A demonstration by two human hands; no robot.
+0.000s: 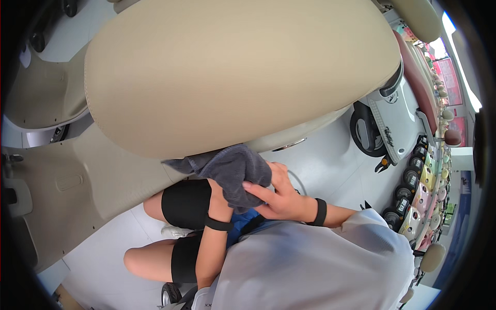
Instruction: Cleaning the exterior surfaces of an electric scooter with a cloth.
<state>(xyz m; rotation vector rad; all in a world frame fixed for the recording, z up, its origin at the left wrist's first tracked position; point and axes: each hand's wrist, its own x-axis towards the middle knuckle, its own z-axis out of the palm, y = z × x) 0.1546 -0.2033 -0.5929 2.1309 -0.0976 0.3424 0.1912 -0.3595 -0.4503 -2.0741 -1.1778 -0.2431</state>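
A dark grey microfibre cloth (240, 174) is bunched up at the lower edge of a beige scooter seat (240, 77). My right hand (277, 193) grips the cloth from the right, its thumb lying across the folds. My left hand (217, 190) goes in under the cloth, and its fingers are hidden by it. One corner of the cloth trails left along the seat's edge. Below the seat shows the cream body panel (310, 126) with a chrome trim piece (290, 144). The scooter's beige footboard (85, 182) extends to the left.
My bent knees (145, 259) are close under the footboard. A white scooter (401, 116) with a black wheel (366, 130) stands to the right. Beyond it runs a row of several pastel scooters (420, 193). Another beige footboard (50, 89) is at upper left, above the pale tiled floor (329, 170).
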